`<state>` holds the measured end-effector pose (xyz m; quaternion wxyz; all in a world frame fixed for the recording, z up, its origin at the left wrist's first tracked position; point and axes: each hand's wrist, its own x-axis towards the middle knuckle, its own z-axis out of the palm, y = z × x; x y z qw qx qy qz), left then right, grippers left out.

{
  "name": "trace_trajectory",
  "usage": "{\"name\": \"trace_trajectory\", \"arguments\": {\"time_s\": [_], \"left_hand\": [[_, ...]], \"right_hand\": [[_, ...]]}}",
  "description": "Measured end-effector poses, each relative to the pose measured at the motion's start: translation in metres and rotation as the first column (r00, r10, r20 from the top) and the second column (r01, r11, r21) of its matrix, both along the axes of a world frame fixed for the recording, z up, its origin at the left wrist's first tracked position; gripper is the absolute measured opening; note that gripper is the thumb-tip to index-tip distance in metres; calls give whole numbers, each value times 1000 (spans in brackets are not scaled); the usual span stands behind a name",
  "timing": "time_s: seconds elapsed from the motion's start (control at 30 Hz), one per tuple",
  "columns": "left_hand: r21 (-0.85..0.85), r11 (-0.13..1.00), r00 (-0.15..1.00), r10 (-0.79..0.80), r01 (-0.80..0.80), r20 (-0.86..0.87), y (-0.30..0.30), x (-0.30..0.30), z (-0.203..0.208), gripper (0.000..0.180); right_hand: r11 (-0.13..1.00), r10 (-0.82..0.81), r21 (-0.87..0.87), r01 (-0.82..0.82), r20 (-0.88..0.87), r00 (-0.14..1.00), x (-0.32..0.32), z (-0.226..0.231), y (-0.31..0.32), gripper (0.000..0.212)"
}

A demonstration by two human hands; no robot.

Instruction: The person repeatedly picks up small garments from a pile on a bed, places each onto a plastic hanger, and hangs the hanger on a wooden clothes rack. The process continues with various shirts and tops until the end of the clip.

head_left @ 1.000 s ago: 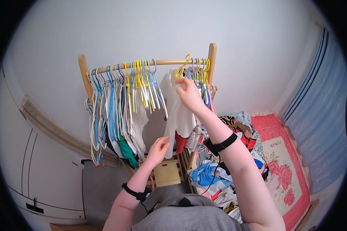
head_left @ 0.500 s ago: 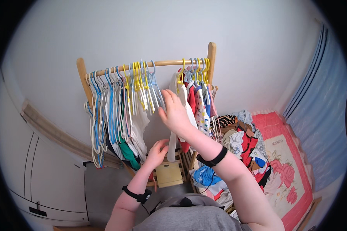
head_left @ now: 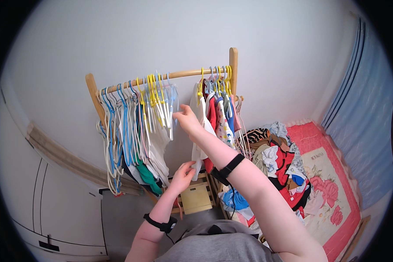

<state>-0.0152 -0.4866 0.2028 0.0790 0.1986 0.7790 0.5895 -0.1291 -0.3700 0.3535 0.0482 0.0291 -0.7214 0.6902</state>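
A wooden clothes rack stands ahead of me, hung with hangers and clothes. My right hand is raised at its middle, thumb and forefinger apart beside a pale blue hanger. That hanger is tilted and slightly smeared; whether the fingers touch it is unclear. Several yellow-and-white hangers crowd to its left. Lower down, my left hand is half curled with its fingers apart, near the hem of a white garment. No held thing shows in it.
Blue and white hangers fill the rack's left end, with a green garment among them. Printed and red clothes hang at the right. A clothes heap lies on a rose-patterned bedspread. A yellowish box sits below.
My right hand has moved slightly left, and its fingers are more bent. The pale blue hanger beside it has shifted left and tilted. My left hand stays low, near the white garment.
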Motion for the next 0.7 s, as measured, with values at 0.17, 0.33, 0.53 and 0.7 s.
{"name": "trace_trajectory", "arguments": {"time_s": [0.17,0.33,0.53,0.7], "left_hand": [[-22,1000,1000,-7,7,7,2,0,-3,40],[-35,999,999,-28,29,38,1,3,-8,40],[44,998,999,-41,41,8,-2,-1,-23,39],[26,999,1000,-27,27,11,-7,2,-15,40]], "right_hand": [[987,26,-160,-18,47,999,-8,3,-13,74],[990,-103,91,106,-41,994,-12,7,-27,54],[926,-284,189,328,-228,931,-25,-1,-8,39],[951,-224,109,290,-403,887,27,15,22,36]]}}
